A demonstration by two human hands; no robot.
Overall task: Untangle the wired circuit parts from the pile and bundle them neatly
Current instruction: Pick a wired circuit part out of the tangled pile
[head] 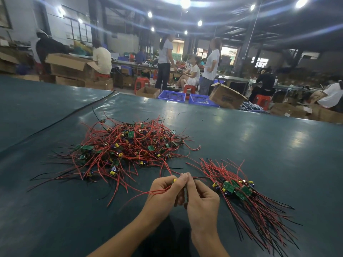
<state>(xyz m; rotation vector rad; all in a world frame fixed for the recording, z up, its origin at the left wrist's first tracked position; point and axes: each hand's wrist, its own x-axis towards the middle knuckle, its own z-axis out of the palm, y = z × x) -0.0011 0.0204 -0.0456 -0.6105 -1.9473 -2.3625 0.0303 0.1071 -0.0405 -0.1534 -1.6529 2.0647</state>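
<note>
Your left hand (163, 191) and right hand (202, 199) both pinch one yellow-capped, red-wired circuit part (174, 180). Beyond: tangled red-and-black wire pile (126, 145).

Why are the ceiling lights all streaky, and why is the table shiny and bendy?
Head view: ceiling lamps flare into pale streaks; the wide lens bows the table edge; lamp glare makes pale patches on its top; the left hand and right hand, pinching a wired part, look sharp; far people blur.
</note>
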